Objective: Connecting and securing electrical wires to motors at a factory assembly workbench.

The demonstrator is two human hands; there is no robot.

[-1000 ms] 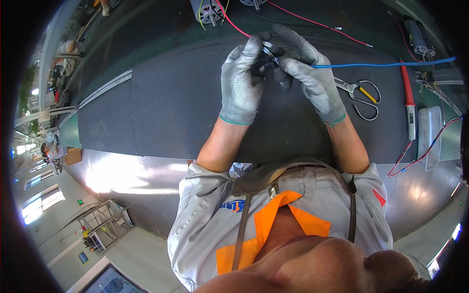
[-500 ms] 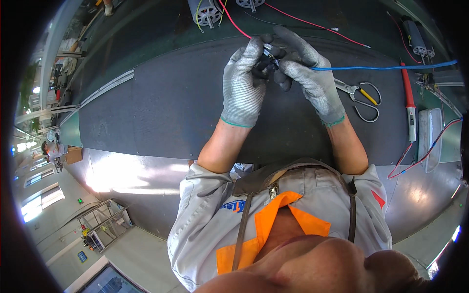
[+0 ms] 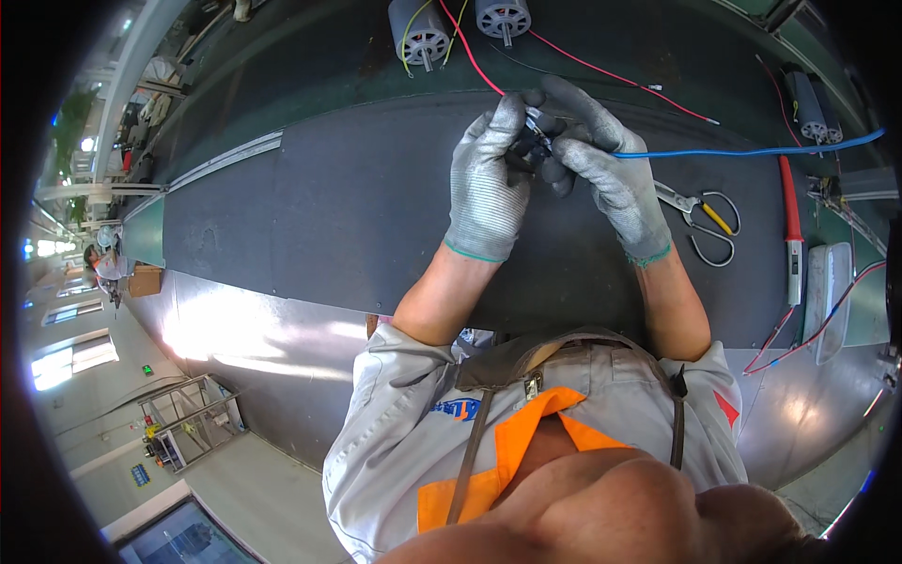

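My left hand [image 3: 487, 193], in a grey glove with dark fingertips, is closed on the end of a red wire [image 3: 476, 64]. That wire runs down from the far edge, near a grey motor [image 3: 418, 42]. Close beside it, my right hand [image 3: 609, 183], gloved alike, pinches the end of a blue wire [image 3: 752, 152] that stretches off to the right. Between the fingertips shows a small, shiny metal and pale connector piece [image 3: 536, 126]. Dark fingers partly cover it, and whether the two wire ends are joined I cannot tell.
Yellow-handled scissors [image 3: 709, 218] lie right of my right hand on the dark tabletop [image 3: 348, 207]. Farther right are a red-and-white pen-shaped tool [image 3: 793, 226] with a cable and a pale tray [image 3: 828, 301]. More motors [image 3: 504, 19] stand along the far side.
The whole view has shifted, so hands and bench sit slightly lower and mostly farther right. Both hands keep their grips on the wires, with only slight finger movement.
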